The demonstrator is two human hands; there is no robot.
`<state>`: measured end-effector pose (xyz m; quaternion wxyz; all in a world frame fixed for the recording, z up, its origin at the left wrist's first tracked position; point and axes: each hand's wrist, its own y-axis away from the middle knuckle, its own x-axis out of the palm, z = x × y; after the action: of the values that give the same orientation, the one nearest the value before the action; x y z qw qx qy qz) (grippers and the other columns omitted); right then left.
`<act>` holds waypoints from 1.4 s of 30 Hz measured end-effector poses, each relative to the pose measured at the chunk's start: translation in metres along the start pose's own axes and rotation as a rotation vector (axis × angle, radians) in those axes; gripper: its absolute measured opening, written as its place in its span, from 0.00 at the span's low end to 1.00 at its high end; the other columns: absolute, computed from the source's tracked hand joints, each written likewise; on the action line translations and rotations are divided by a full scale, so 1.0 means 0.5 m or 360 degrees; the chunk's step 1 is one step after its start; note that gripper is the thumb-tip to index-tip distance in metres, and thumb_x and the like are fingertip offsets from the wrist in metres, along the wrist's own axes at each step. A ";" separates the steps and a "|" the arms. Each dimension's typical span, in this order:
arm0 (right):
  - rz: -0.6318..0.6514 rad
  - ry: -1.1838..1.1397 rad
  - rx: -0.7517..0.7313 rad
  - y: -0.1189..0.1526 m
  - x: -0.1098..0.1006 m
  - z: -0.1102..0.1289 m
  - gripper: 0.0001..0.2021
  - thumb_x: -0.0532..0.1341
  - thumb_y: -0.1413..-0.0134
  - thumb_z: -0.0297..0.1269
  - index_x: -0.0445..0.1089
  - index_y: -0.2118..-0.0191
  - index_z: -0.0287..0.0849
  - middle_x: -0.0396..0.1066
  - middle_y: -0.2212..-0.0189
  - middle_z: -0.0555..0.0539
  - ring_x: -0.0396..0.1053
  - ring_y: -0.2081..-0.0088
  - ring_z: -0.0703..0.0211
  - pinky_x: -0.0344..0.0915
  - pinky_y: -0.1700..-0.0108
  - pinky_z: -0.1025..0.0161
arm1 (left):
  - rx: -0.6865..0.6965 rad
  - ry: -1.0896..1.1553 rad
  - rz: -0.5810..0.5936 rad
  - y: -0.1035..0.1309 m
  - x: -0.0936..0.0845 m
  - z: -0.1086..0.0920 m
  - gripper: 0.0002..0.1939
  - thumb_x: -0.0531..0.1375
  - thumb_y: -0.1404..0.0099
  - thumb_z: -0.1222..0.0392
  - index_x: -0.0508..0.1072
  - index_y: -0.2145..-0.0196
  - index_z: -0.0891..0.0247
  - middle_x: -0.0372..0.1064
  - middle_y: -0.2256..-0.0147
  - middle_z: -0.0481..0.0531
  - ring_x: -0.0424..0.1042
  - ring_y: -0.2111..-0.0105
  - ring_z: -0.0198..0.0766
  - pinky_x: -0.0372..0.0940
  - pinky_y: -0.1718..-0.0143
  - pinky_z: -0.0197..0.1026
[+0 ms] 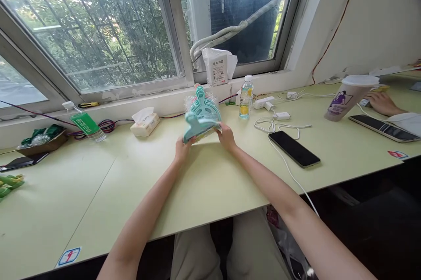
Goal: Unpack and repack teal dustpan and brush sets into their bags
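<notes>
A teal plastic piece with a rounded handle-like end (199, 126) is tilted above the table, smeared by motion, so its exact kind is unclear. My left hand (182, 149) grips its lower left edge, fingers partly hidden. At its right end, the closed fingers of my right hand (226, 136) pinch the edge. Something yellowish shows along its underside. Just behind, against the window ledge, leans a stack of similar teal fan-shaped pieces (201, 104) with holed handles and clear wrapping around them.
On the table stand a tissue pack (144, 123), a green-labelled bottle (86, 122), a drink bottle (246, 98) and a large cup (350, 96). A phone (294, 148) lies right of my arm, near white cables (274, 124). Another person's hand (383, 104) rests at far right.
</notes>
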<state>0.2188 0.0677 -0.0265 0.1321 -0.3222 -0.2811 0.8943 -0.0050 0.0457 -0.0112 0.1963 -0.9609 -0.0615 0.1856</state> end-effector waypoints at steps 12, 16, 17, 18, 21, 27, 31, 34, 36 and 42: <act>-0.0182 0.0165 -0.0535 0.067 -0.022 0.133 0.22 0.52 0.38 0.35 0.56 0.39 0.48 0.57 0.38 0.39 0.53 0.36 0.47 0.54 0.39 0.47 | -0.0064 0.0303 -0.0281 0.049 -0.020 -0.042 0.17 0.66 0.50 0.48 0.75 0.69 0.65 0.70 0.73 0.47 0.67 0.71 0.37 0.64 0.68 0.37; 0.0293 0.0259 -0.0869 0.074 -0.010 0.148 0.11 0.51 0.36 0.31 0.69 0.54 0.44 0.69 0.50 0.39 0.66 0.47 0.49 0.60 0.46 0.50 | -0.0146 0.0492 -0.0380 0.055 -0.018 -0.047 0.21 0.68 0.51 0.48 0.75 0.65 0.67 0.72 0.71 0.48 0.69 0.70 0.36 0.65 0.68 0.37; 0.0376 0.0236 -0.0888 0.075 -0.003 0.148 0.11 0.51 0.36 0.30 0.69 0.56 0.43 0.69 0.52 0.39 0.67 0.50 0.50 0.62 0.49 0.51 | -0.0189 0.0551 -0.0396 0.053 -0.020 -0.043 0.22 0.69 0.52 0.48 0.75 0.65 0.67 0.73 0.70 0.49 0.70 0.70 0.36 0.66 0.68 0.37; 0.0422 0.0197 -0.0876 0.077 0.003 0.147 0.10 0.51 0.36 0.29 0.69 0.58 0.42 0.69 0.52 0.38 0.68 0.50 0.51 0.63 0.50 0.52 | -0.0255 0.0628 -0.0383 0.049 -0.023 -0.038 0.24 0.70 0.53 0.47 0.75 0.64 0.67 0.74 0.69 0.50 0.71 0.69 0.37 0.66 0.67 0.37; 0.0429 -0.0039 -0.0709 0.084 0.018 0.140 0.10 0.51 0.36 0.29 0.69 0.60 0.41 0.69 0.54 0.38 0.68 0.51 0.52 0.65 0.51 0.53 | -0.0532 0.0900 -0.0220 0.033 -0.034 -0.016 0.28 0.71 0.56 0.47 0.74 0.60 0.66 0.76 0.66 0.53 0.74 0.68 0.40 0.69 0.67 0.40; 0.0398 -0.1098 0.0242 0.086 0.020 0.120 0.17 0.59 0.43 0.53 0.71 0.62 0.44 0.73 0.70 0.48 0.75 0.69 0.57 0.73 0.59 0.54 | -0.0695 0.1076 -0.0133 0.019 -0.036 0.005 0.25 0.73 0.57 0.54 0.73 0.61 0.62 0.77 0.64 0.52 0.77 0.64 0.42 0.73 0.64 0.40; 0.0304 -0.1647 0.0555 0.070 0.015 0.118 0.30 0.74 0.64 0.50 0.65 0.55 0.48 0.76 0.65 0.51 0.76 0.60 0.54 0.73 0.51 0.51 | -0.0695 0.1083 0.0059 0.035 -0.019 -0.009 0.27 0.74 0.59 0.53 0.75 0.61 0.62 0.78 0.63 0.54 0.77 0.63 0.45 0.74 0.63 0.42; 0.0199 -0.1681 0.0655 0.068 0.009 0.125 0.29 0.76 0.67 0.46 0.64 0.57 0.48 0.76 0.63 0.50 0.75 0.57 0.53 0.71 0.46 0.47 | -0.0734 0.1056 0.0211 0.042 -0.017 -0.017 0.28 0.74 0.58 0.49 0.75 0.60 0.62 0.77 0.62 0.57 0.77 0.63 0.48 0.74 0.64 0.44; 0.0226 -0.1728 0.0688 0.072 0.003 0.128 0.28 0.75 0.63 0.45 0.63 0.56 0.49 0.77 0.63 0.51 0.75 0.57 0.53 0.71 0.46 0.45 | -0.0732 0.1028 0.0290 0.041 -0.022 -0.017 0.28 0.73 0.56 0.46 0.76 0.60 0.61 0.77 0.61 0.58 0.77 0.63 0.49 0.75 0.65 0.45; 0.0297 -0.1850 0.0791 0.075 -0.007 0.123 0.24 0.72 0.57 0.41 0.64 0.54 0.49 0.77 0.64 0.51 0.76 0.60 0.56 0.73 0.48 0.47 | -0.0804 0.1017 0.0202 0.022 -0.031 -0.010 0.29 0.62 0.45 0.33 0.74 0.57 0.59 0.77 0.61 0.57 0.77 0.62 0.47 0.74 0.67 0.45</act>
<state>0.1793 0.0103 -0.0077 -0.0497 0.2327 -0.0618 0.9693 -0.0170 0.0310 -0.0061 -0.0482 -0.9900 0.0182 -0.1313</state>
